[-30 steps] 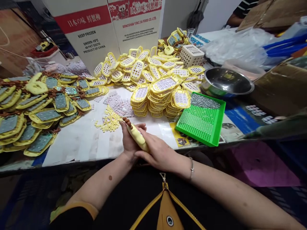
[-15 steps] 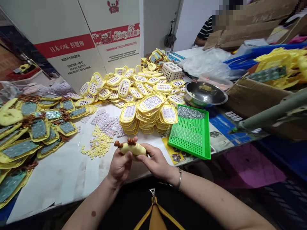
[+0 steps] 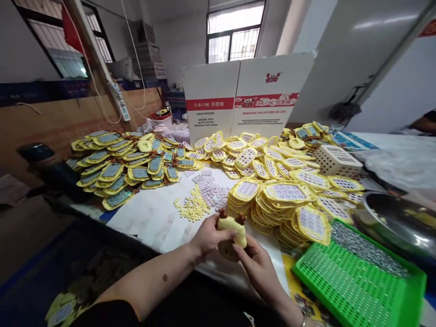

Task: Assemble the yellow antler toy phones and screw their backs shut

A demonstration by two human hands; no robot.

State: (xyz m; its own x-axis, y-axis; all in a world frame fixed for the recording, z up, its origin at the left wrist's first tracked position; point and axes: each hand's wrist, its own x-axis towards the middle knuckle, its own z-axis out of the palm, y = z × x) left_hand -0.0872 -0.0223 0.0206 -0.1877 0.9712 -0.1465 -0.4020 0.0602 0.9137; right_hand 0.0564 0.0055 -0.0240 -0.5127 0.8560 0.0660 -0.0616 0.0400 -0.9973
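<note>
A pale yellow plastic toy casing [image 3: 235,227] with two brown antler-like knobs is held between both hands over the front of the white table. My left hand [image 3: 210,236] grips its left side, thumb across the front. On the lower right side, my right hand [image 3: 254,256] has its thumb pressed to the casing and its fingers behind. Just beyond the hands lie small yellow pieces [image 3: 192,204] and a spread of pale lilac key pieces [image 3: 213,188]. Stacked yellow casing halves with lilac keypads [image 3: 288,190] stand behind and to the right.
A green perforated tray [image 3: 354,277] holding small metal parts [image 3: 364,245] sits at right, beside a steel bowl [image 3: 402,218]. Casings with grey-green circuit boards [image 3: 112,170] pile up at left, near a dark flask [image 3: 51,168]. A white carton [image 3: 218,86] stands behind.
My view has swung left, bringing the windows and the flask into sight. The casing has been tipped up, so its front face shows more; both hands still hold it.
</note>
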